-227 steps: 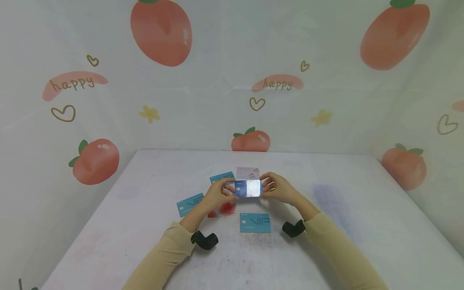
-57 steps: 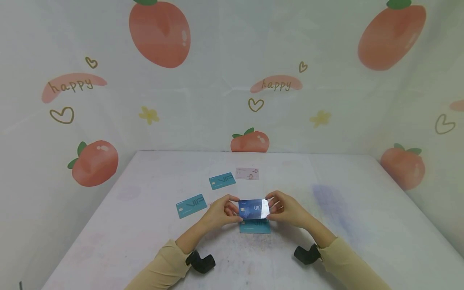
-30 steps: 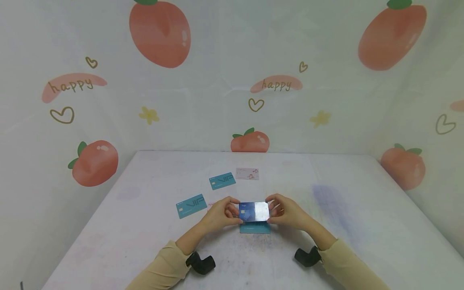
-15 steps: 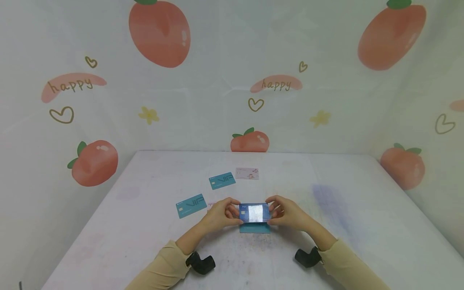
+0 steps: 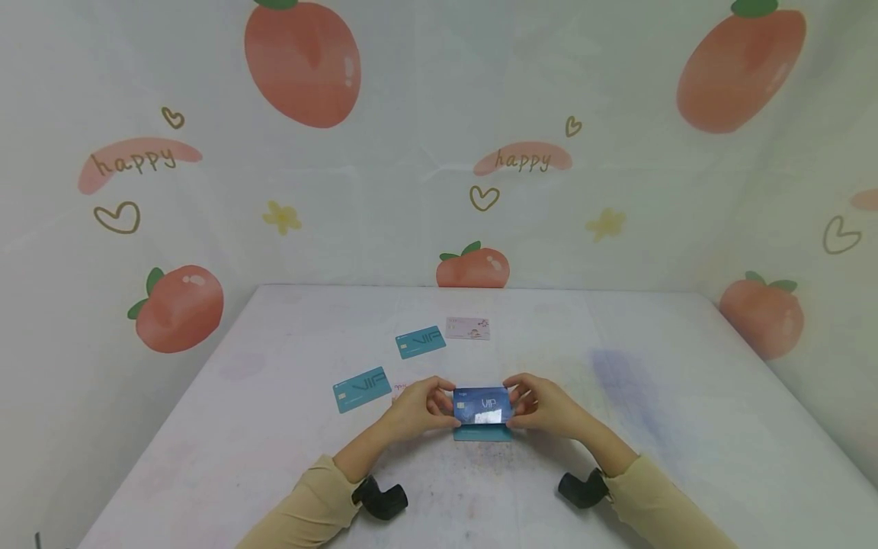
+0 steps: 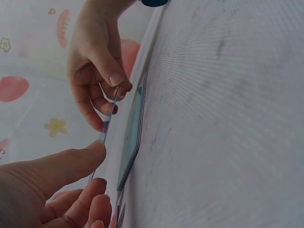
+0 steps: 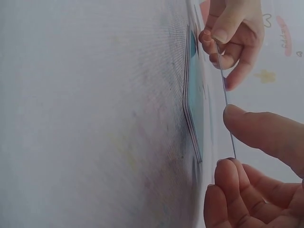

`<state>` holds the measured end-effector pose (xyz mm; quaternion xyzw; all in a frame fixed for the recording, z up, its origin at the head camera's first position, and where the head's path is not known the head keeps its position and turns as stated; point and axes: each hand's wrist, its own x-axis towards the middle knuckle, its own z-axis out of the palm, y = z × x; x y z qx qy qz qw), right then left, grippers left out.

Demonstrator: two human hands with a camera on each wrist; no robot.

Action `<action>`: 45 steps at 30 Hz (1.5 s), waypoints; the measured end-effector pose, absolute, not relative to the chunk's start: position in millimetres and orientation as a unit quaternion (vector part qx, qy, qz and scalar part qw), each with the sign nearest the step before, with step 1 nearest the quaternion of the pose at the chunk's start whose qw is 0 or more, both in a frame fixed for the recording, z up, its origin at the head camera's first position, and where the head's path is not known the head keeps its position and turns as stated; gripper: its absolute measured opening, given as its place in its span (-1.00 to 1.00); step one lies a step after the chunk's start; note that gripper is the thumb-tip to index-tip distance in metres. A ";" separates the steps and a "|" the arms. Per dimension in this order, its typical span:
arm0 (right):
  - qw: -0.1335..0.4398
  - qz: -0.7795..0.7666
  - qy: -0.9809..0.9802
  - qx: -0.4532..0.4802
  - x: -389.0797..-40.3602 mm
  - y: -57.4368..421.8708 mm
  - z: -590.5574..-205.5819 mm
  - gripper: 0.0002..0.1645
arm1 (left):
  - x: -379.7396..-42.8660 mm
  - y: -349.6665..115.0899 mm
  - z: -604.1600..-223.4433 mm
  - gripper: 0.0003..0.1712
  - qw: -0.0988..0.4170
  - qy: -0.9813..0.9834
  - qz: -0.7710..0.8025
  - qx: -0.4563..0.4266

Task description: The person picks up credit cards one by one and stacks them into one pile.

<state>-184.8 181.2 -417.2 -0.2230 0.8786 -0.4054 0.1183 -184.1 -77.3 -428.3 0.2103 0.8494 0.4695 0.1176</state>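
A dark blue VIP card (image 5: 482,406) is held level above the table between my two hands. My left hand (image 5: 420,406) pinches its left edge between thumb and fingers, and my right hand (image 5: 545,404) pinches the right edge. Beneath it a teal card (image 5: 482,434) shows only its near strip in the head view. From the side, in the right wrist view, that teal card tops a thin stack of cards (image 7: 194,104) on the table, with a gap below the blue card.
Two teal VIP cards lie apart, one left (image 5: 362,390) and one farther back (image 5: 421,342). A pale pink card (image 5: 468,329) lies behind. Another printed card (image 5: 399,390) is mostly hidden by my left hand. A patterned cloth (image 5: 384,229) hangs behind the white table (image 5: 274,473).
Both hands have brought the blue card from farther back toward me, over the teal card. Over the last second it has shifted slightly nearer, covering more of that card. Both grips stay the same.
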 end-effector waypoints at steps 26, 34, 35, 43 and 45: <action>0.133 -0.415 0.868 -0.239 -181.8 182.2 -419.1 -0.34 | -180.8 -78.3 -425.4 -0.42 0.119 0.851 0.462 0.221; 0.129 -0.411 0.870 -0.241 -180.2 181.5 -418.3 -0.38 | -181.0 -78.5 -424.7 -0.41 0.124 0.850 0.462 0.222; 0.128 -0.410 0.871 -0.241 -180.0 181.4 -418.1 -0.38 | -180.8 -78.5 -424.7 -0.41 0.124 0.850 0.461 0.223; 0.124 -0.404 0.873 -0.245 -178.4 180.8 -418.6 -0.39 | -179.8 -78.8 -425.4 -0.43 0.113 0.854 0.451 0.234; 0.122 -0.403 0.873 -0.246 -178.4 180.7 -419.4 -0.39 | -179.9 -78.6 -426.0 -0.44 0.111 0.856 0.449 0.232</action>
